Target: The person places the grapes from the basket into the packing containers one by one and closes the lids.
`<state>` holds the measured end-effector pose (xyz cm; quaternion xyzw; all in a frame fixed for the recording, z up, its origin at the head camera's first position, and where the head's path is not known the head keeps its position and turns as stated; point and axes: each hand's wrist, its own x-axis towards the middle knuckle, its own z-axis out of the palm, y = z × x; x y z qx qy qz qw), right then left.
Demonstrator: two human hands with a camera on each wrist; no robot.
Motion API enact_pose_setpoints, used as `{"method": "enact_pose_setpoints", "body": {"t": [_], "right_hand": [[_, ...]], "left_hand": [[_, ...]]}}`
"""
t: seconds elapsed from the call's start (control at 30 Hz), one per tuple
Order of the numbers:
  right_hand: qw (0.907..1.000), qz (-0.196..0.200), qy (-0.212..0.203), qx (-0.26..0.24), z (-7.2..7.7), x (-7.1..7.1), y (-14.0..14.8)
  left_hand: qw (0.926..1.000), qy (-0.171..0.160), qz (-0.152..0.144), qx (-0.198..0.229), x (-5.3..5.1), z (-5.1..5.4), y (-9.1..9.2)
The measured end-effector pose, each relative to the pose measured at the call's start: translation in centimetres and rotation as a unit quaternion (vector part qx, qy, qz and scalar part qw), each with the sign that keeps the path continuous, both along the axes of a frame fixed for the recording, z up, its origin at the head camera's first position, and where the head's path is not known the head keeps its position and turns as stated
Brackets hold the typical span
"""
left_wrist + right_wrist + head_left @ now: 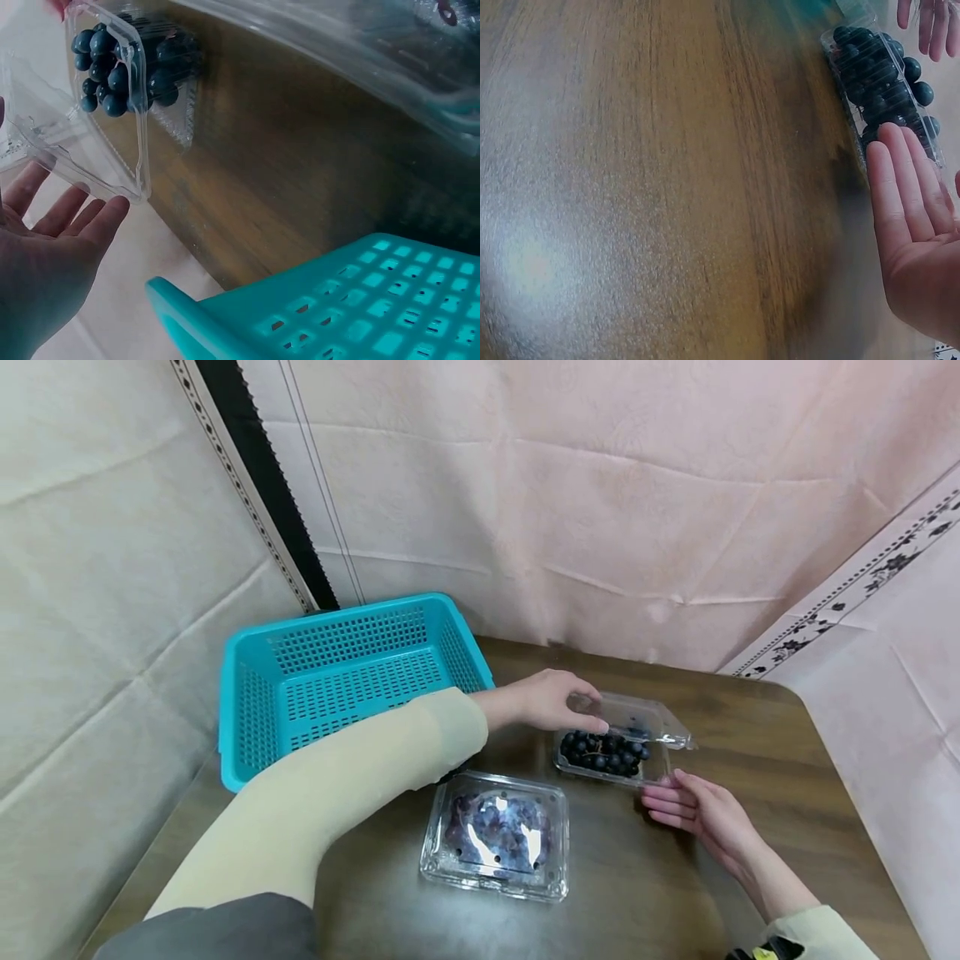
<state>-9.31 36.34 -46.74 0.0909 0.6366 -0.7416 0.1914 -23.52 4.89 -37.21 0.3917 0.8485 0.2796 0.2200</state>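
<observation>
A clear plastic clamshell box (660,768) holds a bunch of black grapes (603,754). Its transparent lid (637,714) stands partly raised above the fruit. At the lid's left end is my left hand (551,700), thumb and fingers on opposite sides of it; the fingertips meet the lid edge in the left wrist view. My right hand (708,818) touches the box's near right corner. Its long fingers (907,180) lie straight along the box side. Nearer to me is a second clear clamshell box (495,881), closed, with dark purple fruit (498,827) inside.
A turquoise perforated plastic basket (240,710) stands at the back left, beneath and beyond my left forearm. All of this rests on a brown wooden table (622,877). Pale cloth (562,527) hangs behind and at both sides.
</observation>
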Motion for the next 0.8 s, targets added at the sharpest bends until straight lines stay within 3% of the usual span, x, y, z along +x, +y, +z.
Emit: {"method": "enact_pose_setpoints", "body": {"t": [0.27,0.5,0.8], "right_hand": [[0.9943,0.053,0.022,-0.09,0.0,0.2,0.8],[0.9917,0.084,0.042,-0.088,0.1,0.0,1.2],[0.9916,0.112,0.034,-0.056,0.6,-0.2,1.6]], "left_hand": [[0.9991,0.031,-0.024,-0.014,0.1,-0.3,-0.1],[0.9952,0.068,-0.048,-0.051,0.6,-0.5,0.0],[0.9892,0.097,-0.069,-0.086,1.2,-0.7,0.1]]}}
